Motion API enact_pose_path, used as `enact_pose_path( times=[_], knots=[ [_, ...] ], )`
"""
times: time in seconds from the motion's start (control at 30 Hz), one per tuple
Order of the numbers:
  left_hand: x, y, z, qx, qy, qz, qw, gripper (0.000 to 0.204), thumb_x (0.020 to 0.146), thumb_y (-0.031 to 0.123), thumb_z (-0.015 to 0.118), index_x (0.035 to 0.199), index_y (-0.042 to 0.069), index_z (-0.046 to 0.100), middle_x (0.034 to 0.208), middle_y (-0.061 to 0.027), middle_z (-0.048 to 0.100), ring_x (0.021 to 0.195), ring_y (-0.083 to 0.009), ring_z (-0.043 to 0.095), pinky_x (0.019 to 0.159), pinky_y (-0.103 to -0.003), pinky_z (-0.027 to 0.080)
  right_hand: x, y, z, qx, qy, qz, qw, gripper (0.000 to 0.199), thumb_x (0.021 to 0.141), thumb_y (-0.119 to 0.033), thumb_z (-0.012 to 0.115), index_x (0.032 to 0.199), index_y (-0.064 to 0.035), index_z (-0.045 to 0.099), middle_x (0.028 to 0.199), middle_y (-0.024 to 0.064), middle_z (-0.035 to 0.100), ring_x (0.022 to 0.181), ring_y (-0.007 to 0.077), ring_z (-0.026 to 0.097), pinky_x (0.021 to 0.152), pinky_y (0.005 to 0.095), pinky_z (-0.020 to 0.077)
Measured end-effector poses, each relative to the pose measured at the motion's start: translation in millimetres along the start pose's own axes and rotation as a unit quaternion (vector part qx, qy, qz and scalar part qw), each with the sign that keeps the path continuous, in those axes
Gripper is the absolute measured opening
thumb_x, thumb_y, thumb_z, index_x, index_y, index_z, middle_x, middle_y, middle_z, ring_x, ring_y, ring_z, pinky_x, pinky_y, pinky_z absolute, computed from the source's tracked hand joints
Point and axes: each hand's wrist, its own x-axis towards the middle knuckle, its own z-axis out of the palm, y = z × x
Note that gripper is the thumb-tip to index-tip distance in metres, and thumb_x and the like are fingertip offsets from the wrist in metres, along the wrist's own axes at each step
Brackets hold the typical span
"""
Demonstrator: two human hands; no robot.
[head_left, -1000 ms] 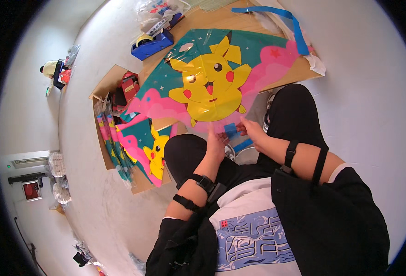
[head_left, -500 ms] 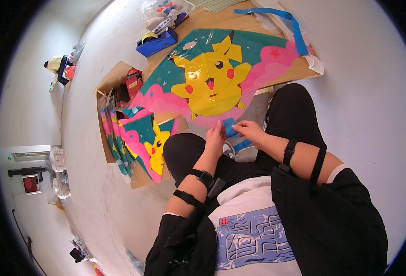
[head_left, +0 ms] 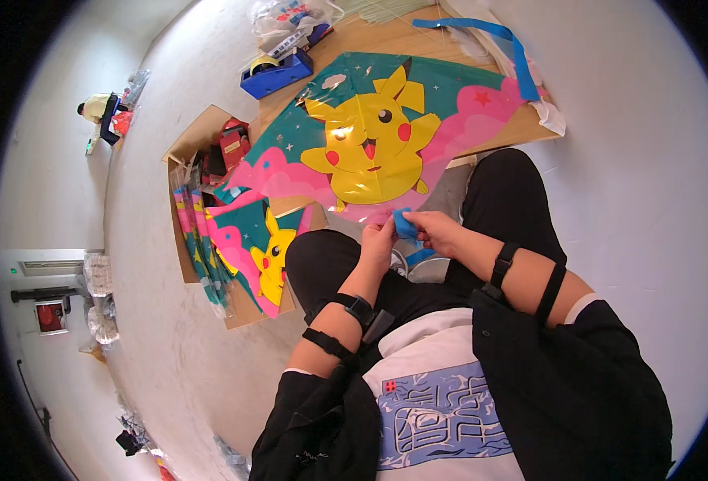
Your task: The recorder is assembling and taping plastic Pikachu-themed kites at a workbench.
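A large kite (head_left: 370, 152) with a yellow cartoon animal on green and pink film lies over the wooden table, its lower pink tip hanging toward my knees. Just at that tip, my left hand (head_left: 379, 243) has its fingers closed at the left edge of a blue ribbon (head_left: 405, 224). My right hand (head_left: 440, 232) pinches the same ribbon from the right, with part of it covered by the fingers. More blue ribbon hangs below, between my legs. Whether my left fingertips also grip the kite's edge cannot be made out.
On the table (head_left: 522, 128) stand a blue tape dispenser (head_left: 278, 74) and a plastic bag (head_left: 286, 20). Another blue strip (head_left: 522, 68) drapes over its right side. To the left, a cardboard box (head_left: 189, 136) holds packed kites, with a smaller kite (head_left: 262, 248) over its edge. A person (head_left: 101, 112) is far off.
The ribbon has turned and bunched up between my hands, and my right fingers have closed further around it. The kite's lower tip now lies closer to my left fingers.
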Motion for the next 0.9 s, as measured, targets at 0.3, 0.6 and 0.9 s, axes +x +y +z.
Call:
enact_pose_path(
  times=[0.3, 0.6, 0.9],
  knots=[
    [4.2, -3.9, -14.6, 0.076, 0.013, 0.024, 0.997, 0.022, 0.095, 0.016, 0.061, 0.1, -0.005, 0.067, 0.093, -0.0078, 0.069, 0.08, -0.0148, 0.066, 0.075, -0.029, 0.052, -0.5, -8.6, 10.7, 0.009, 0.058, 0.037, 0.998, 0.03, 0.088, -0.046, 0.067, 0.081, -0.0181, 0.062, 0.065, -0.0059, 0.045, 0.057, 0.009, 0.036, 0.053, 0.0271, 0.0273],
    [6.3, -1.2, -12.0, 0.118, 0.008, 0.061, 0.991, 0.024, 0.095, 0.018, 0.061, 0.108, -0.002, 0.065, 0.099, -0.0064, 0.068, 0.087, -0.0153, 0.065, 0.075, -0.029, 0.051, 3.0, -14.9, 4.6, 0.048, 0.007, -0.002, 0.999, 0.022, 0.092, -0.038, 0.065, 0.082, -0.0184, 0.062, 0.061, -0.0058, 0.044, 0.053, 0.0083, 0.037, 0.049, 0.0253, 0.0269],
    [-2.5, 10.3, -7.0, 0.072, 0.01, -0.009, 0.997, 0.03, 0.096, 0.021, 0.059, 0.122, 0.004, 0.058, 0.114, -0.006, 0.066, 0.102, -0.0196, 0.064, 0.083, -0.032, 0.048, -16.7, -41.0, -0.9, 0.138, -0.076, -0.152, 0.976, 0.013, 0.096, -0.028, 0.062, 0.098, -0.0154, 0.064, 0.083, -0.0048, 0.065, 0.074, 0.0062, 0.06, 0.066, 0.0241, 0.0457]
  ],
)
